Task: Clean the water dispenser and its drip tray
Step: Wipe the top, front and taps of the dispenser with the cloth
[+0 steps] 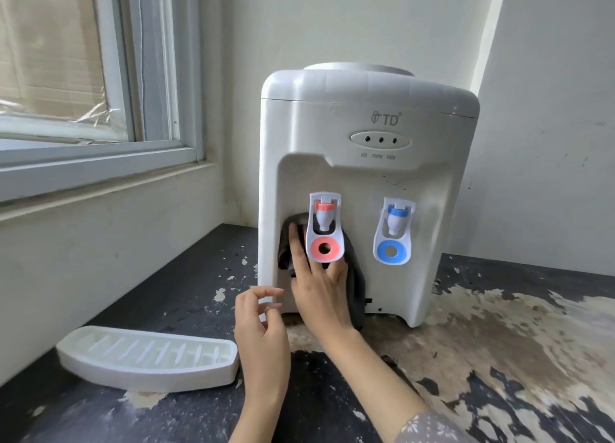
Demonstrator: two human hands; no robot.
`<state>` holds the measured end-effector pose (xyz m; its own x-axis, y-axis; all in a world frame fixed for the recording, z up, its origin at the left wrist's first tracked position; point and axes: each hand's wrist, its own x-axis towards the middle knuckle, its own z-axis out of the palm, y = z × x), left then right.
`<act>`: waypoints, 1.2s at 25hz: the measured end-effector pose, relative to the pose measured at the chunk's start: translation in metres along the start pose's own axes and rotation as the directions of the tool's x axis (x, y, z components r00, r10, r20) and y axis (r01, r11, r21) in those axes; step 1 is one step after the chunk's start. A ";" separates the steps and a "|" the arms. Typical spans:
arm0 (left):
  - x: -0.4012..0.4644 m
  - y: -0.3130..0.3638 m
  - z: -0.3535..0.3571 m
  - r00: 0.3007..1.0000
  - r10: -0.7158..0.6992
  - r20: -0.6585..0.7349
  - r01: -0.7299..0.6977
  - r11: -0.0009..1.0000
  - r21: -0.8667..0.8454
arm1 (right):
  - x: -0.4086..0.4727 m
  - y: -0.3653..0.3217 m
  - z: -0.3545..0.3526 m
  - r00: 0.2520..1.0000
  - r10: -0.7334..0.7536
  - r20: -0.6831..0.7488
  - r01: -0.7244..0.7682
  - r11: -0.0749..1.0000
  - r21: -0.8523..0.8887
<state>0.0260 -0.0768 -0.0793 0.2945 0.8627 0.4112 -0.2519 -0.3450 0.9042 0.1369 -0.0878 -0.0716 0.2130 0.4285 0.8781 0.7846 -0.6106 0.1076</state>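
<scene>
At centre frame, press the cloth (354, 276) flat with the right hand (319, 296), fingers spread, and work behind the red tap (324, 226) of the dispenser (366, 116). Keep the left hand (263, 336), loosely curled and holding nothing, bracing; leave the tray (149, 359) at lower left for later.

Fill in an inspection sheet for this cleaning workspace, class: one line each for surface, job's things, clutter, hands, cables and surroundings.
Surface: dark countertop, its coating badly peeled and flaked in pale patches.
Job's things: white water dispenser upright at the back; drip tray taken out, lying at front left; dark cloth inside the tap recess.
Clutter: loose flakes only.
Hands: right hand presses the cloth behind the red tap, fingers straight; left hand hovers loosely curled, no grip on anything.
Cables: nothing seen.
Surroundings: window on the left, pale walls.
</scene>
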 end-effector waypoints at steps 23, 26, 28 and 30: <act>0.028 0.098 0.028 0.922 0.322 0.217 -0.308 0.947 -0.094 | 0.019 0.144 -0.138 0.944 0.243 -0.224 -0.118 0.880 0.460; 0.045 0.119 0.044 0.846 0.420 0.329 -0.456 0.889 0.039 | 0.051 0.125 -0.131 0.964 0.071 -0.256 0.026 0.934 0.355; 0.054 0.127 0.055 0.824 0.389 0.412 -0.457 0.886 0.077 | 0.058 0.107 -0.117 0.950 0.073 -0.303 0.033 0.943 0.330; 0.063 0.129 0.061 0.836 0.368 0.408 -0.447 0.887 0.116 | 0.057 0.097 -0.101 0.947 0.074 -0.314 0.023 0.955 0.295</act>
<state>0.0683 -0.0901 0.0703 0.5297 0.4429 0.7233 -0.2480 -0.7347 0.6315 0.1658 -0.1899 0.0359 0.0768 0.1513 0.9855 0.9261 -0.3771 -0.0142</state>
